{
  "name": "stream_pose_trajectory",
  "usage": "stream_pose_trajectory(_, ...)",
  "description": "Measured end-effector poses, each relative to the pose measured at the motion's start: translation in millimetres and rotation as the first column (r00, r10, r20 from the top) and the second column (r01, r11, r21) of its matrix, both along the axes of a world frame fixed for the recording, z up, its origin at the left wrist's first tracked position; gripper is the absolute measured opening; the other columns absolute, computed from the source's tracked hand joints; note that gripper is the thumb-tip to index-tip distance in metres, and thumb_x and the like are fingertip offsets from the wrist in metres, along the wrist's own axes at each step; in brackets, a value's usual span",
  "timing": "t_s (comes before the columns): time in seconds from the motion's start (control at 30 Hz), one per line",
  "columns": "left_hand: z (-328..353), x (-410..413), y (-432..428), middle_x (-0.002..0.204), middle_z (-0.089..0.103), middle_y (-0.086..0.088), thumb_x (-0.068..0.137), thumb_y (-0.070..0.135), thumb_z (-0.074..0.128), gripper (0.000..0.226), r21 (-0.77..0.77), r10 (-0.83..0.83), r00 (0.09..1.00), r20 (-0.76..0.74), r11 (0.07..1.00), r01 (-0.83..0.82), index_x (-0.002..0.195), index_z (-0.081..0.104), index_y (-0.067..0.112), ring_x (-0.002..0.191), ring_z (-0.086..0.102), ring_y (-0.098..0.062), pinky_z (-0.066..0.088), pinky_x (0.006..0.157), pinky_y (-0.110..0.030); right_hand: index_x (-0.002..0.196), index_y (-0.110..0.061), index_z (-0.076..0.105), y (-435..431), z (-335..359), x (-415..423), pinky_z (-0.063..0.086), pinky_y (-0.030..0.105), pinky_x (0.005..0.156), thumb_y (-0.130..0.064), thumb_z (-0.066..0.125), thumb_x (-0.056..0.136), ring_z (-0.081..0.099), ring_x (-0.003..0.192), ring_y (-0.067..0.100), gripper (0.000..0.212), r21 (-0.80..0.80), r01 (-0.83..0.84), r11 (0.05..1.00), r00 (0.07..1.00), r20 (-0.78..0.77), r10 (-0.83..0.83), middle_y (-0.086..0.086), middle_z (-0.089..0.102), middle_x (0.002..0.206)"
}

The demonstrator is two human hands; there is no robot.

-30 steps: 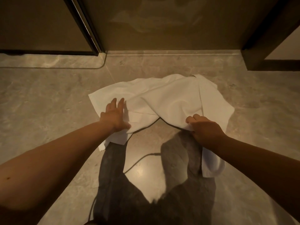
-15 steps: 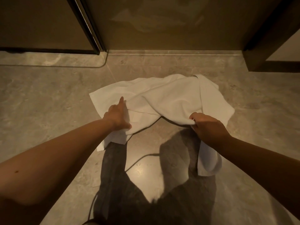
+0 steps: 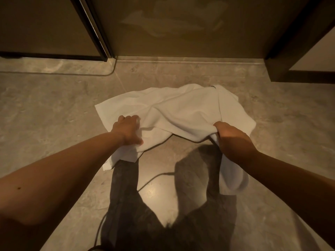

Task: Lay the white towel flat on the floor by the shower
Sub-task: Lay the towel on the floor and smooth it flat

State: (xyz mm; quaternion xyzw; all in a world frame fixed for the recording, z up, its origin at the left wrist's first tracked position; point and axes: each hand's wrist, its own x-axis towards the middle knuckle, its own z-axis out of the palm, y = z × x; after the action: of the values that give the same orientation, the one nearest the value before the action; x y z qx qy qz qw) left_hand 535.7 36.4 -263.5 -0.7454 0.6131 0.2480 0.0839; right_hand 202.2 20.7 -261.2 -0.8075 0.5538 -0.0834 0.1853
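Note:
The white towel (image 3: 181,111) lies rumpled on the grey stone floor (image 3: 45,109), a short way in front of the glass shower door (image 3: 181,26). Its far part rests on the floor; the near edge is bunched and lifted in the middle. My left hand (image 3: 127,130) has its fingers curled on the towel's near left part, gripping the cloth. My right hand (image 3: 230,137) is closed on the near right edge, and a fold of towel hangs down below that wrist.
A dark door frame (image 3: 94,31) stands at the back left, and a low stone threshold (image 3: 190,59) runs under the glass. A dark cabinet or wall base (image 3: 299,73) is at the back right. My shadow and a thin cable (image 3: 155,178) lie on the floor near me.
My left hand went from lying flat on the towel to curling its fingers into the cloth. My right hand stays closed on the near right edge and has lifted it slightly, bunching it.

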Motion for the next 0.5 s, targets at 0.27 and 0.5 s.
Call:
stream_pose_trajectory(0.27, 8.0, -0.2, 7.2, 0.094, 0.058, -0.009, 0.078, 0.014, 0.064, 0.023, -0.103, -0.122, 0.99, -0.068, 0.988, 0.115, 0.093, 0.048, 0.018, 0.085, 0.05, -0.025, 0.034, 0.066, -0.033, 0.118, -0.031, 0.036, 0.1, 9.4, -8.3, 0.04, 0.029, 0.068, -0.036, 0.039, 0.097, 0.049, 0.075, 0.013, 0.021, -0.09, 0.016, 0.996, 0.995, 0.101, -0.007, -0.004, 0.056, 0.096)
stream_pose_trajectory(0.5, 30.5, 18.3, 16.4, 0.114, 0.058, -0.009, 0.085, 0.005, 0.053, 0.039, -0.283, -0.468, 0.875, 0.123, 0.829, 0.483, 0.124, 0.053, 0.014, 0.102, 0.051, -0.03, 0.046, 0.077, -0.043, 0.118, -0.037, 0.037, -1.2, 23.3, -33.0, 0.037, 0.03, 0.065, -0.045, 0.025, 0.091, 0.047, 0.083, 0.017, 0.031, -0.093, -0.118, 0.989, 0.991, -0.075, 0.111, 0.001, 0.052, 0.103)
